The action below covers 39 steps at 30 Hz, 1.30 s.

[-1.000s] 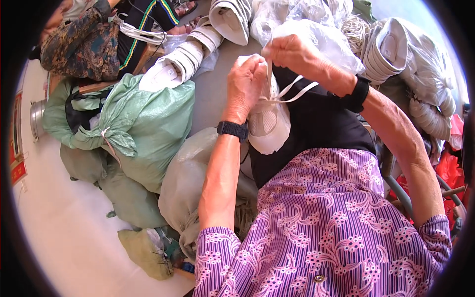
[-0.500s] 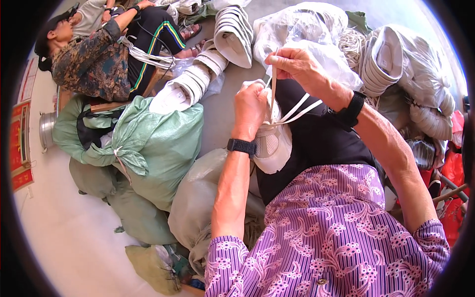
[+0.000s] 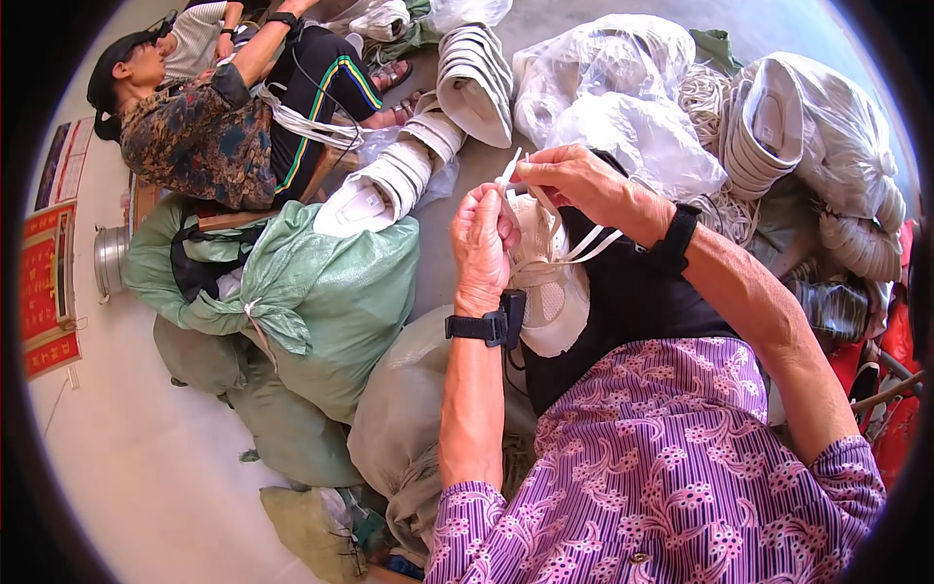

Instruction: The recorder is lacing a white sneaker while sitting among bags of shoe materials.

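Observation:
A white shoe [image 3: 556, 310] with a mesh toe rests on my lap, its toe pointing toward me. Flat white shoelaces [image 3: 581, 255] run loosely across its front, one loop reaching out to the right. My left hand [image 3: 483, 238] is closed at the shoe's upper left, thumb and fingers pinching a lace. Close by, my right hand [image 3: 582, 183] pinches lace too, above the shoe's opening. Pale lace ends [image 3: 510, 167] stick up between the two hands. The fingers partly hide the shoe's eyelets and tongue.
Nested white shoes [image 3: 375, 190] lie by a green sack [image 3: 331, 282] on the left, with another stack [image 3: 475, 88] beyond. Plastic-wrapped bundles [image 3: 623, 88], a lace coil [image 3: 702, 97] and more stacked shoes [image 3: 764, 122] are at far right. A co-worker [image 3: 209, 136] sits at far left.
My right hand has come down and left, close to my left hand; the lace stretched up between them is now short. My left wrist has turned, showing a black box on its strap.

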Motion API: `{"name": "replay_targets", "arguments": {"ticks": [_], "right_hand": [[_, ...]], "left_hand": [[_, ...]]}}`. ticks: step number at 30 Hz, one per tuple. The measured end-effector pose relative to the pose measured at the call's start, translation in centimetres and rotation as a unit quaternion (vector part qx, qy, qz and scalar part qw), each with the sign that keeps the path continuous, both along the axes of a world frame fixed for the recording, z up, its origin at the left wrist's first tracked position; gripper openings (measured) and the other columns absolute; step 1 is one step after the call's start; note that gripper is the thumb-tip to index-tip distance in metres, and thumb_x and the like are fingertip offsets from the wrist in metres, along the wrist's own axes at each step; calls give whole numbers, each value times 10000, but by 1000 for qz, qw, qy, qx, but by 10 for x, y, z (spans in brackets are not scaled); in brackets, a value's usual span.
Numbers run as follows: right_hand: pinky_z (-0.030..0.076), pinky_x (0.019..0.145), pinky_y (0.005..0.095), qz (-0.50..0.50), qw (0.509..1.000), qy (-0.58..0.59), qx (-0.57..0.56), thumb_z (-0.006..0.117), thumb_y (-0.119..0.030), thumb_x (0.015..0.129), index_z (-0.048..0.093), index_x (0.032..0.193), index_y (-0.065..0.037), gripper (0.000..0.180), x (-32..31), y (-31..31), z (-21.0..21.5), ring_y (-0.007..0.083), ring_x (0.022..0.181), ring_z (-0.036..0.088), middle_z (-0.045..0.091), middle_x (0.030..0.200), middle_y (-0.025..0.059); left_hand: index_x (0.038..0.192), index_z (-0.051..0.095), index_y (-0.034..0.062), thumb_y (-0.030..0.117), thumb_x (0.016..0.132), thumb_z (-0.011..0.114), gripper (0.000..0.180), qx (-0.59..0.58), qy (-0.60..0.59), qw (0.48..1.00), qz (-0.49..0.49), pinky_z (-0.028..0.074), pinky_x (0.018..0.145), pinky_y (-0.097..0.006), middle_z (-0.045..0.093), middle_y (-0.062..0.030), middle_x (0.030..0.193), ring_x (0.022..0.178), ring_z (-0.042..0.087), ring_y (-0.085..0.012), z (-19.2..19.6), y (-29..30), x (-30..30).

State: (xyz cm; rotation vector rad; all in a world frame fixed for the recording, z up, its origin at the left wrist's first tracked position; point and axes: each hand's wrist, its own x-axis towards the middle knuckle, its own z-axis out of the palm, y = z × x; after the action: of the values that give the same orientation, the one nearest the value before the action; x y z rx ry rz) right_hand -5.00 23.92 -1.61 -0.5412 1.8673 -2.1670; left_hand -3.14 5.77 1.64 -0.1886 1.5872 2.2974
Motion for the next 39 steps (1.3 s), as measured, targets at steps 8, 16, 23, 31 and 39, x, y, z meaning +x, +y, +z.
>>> {"name": "replay_targets", "arguments": {"ticks": [8, 16, 23, 31, 39], "right_hand": [[410, 576, 216, -45, 948, -268, -164, 538, -301, 959, 642, 1019, -37, 290, 4, -19, 28, 35, 670, 472, 525, 775, -25], [439, 659, 231, -24, 941, -286, -181, 558, -302, 952, 646, 1080, -37, 307, 2, -14, 22, 63, 703, 502, 553, 795, -24], [411, 597, 208, -37, 957, -252, -140, 497, -307, 977, 632, 1015, -19, 320, 5, -18, 21, 53, 660, 477, 524, 751, -22], [494, 653, 274, 77, 975, -175, -111, 407, -269, 994, 565, 934, -18, 302, -19, 0, 27, 121, 715, 595, 571, 793, 25], [485, 626, 302, 155, 958, 94, 223, 555, -171, 914, 584, 977, 12, 196, -54, 52, 103, 146, 615, 544, 562, 701, 58]], "left_hand": [[974, 550, 77, 200, 943, 575, 130, 5, 11, 1000, -9, 337, 502, -213, 437, 52, 686, 571, 388, -49, -4, -1, 2], [977, 558, 62, 199, 939, 581, 144, -29, 10, 999, -21, 342, 505, -204, 440, 56, 682, 571, 386, -41, -3, 3, 4], [1009, 569, 59, 194, 946, 570, 149, -83, 21, 996, -7, 339, 500, -194, 450, 60, 669, 564, 404, -35, -9, 0, 8], [1216, 468, -24, 418, 776, 746, 683, -523, 253, 814, 23, 359, 960, -395, 453, -183, 1184, 1097, 438, -291, -6, -18, 67], [1385, 244, 11, 428, 588, 873, 1098, -522, 246, 816, 28, 297, 1033, -481, 363, -235, 1285, 1217, 345, -380, -34, -24, 87]]}}
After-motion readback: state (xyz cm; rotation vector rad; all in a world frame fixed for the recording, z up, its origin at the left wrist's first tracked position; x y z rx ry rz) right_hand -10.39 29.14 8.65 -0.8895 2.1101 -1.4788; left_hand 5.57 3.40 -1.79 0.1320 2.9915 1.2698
